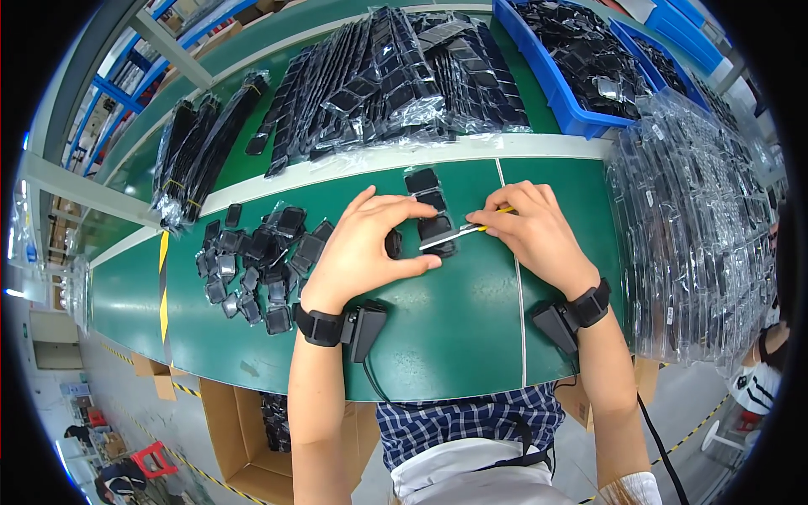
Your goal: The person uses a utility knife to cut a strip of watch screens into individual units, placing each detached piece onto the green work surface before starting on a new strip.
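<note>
A short strip of black square pieces in clear plastic [423, 181] lies on the green tabletop in front of me. My left hand [358, 244] curves around its left side, thumb and fingers spread. The index fingertip rests on the strip, and the thumb tip is near its lower end. My right hand [534, 231] is closed around a slim yellow utility knife [484, 225]. Its blade lies slantwise across the lower part of the strip. Another black piece [393, 244] is partly hidden by my left hand. Left of that hand spreads a loose pile of bagged black square pieces [273, 252].
Long bagged strips [370, 76] are heaped on the raised ledge, with banded bundles [210, 151] to their left. A blue bin [581, 118] of black pieces stands at the back right. Clear plastic trays [690, 236] are stacked at the right. Below is a cardboard box [227, 429].
</note>
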A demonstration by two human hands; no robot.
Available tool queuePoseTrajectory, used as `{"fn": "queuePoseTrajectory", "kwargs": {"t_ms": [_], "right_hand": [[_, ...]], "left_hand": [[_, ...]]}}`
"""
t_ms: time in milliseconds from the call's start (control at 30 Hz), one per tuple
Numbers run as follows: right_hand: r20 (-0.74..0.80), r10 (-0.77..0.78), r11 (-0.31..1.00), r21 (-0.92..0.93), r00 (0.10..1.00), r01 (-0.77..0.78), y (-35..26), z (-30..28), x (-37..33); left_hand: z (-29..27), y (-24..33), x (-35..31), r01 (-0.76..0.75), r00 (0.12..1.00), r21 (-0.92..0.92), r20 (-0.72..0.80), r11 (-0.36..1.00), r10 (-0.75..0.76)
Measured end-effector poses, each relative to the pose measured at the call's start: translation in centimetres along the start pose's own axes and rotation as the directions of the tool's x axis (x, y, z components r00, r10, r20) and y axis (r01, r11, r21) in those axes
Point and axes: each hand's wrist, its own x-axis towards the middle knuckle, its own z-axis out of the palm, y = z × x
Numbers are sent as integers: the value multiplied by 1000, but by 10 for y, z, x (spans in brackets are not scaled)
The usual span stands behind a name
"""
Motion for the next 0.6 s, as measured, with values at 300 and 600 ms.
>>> {"fn": "queuePoseTrajectory", "kwargs": {"t_ms": [300, 600], "right_hand": [[40, -12, 995, 98, 999, 8, -2, 0, 0], [-2, -51, 994, 99, 999, 51, 0, 13, 7]], "left_hand": [[15, -15, 6, -125, 970, 84, -200, 989, 139], [18, -14, 11, -90, 978, -8, -191, 996, 87]]}}
